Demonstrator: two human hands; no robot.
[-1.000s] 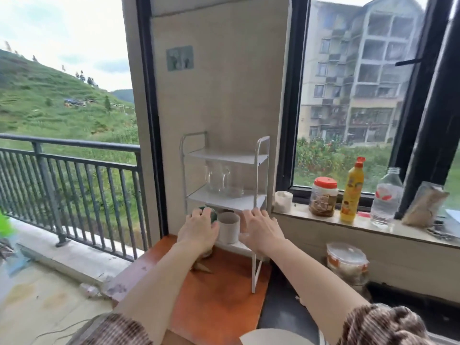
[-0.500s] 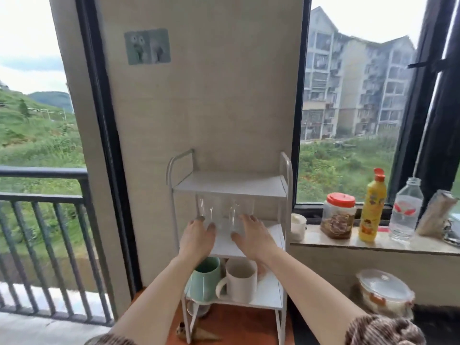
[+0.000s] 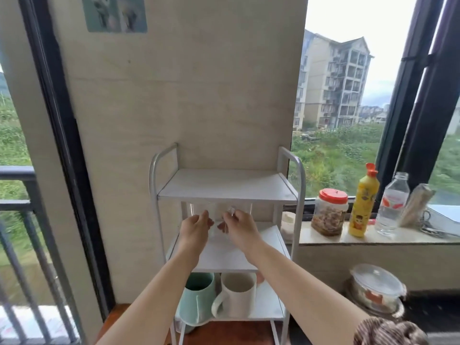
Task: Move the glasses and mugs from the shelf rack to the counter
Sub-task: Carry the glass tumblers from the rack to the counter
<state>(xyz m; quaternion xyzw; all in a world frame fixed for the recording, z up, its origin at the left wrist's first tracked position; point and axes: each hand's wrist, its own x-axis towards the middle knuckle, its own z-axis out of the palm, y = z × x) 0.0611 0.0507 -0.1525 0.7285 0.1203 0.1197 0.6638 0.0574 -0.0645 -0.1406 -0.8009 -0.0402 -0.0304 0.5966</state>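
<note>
Both hands have come forward onto the middle tier of the shelf rack [image 3: 224,188]. Left hand [image 3: 195,229] curls fingers and thumb round the left glass [image 3: 196,207]. Right hand [image 3: 240,227] grips the right glass [image 3: 242,209] the same way. Both glasses are faint, toward the tier's back edge. Green mug [image 3: 198,301] and white mug [image 3: 237,298] stand side by side at the bottom tier's front edge.

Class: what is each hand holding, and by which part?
Left hand and right hand reach the clear glasses on the middle shelf; grip cannot be told.
</note>
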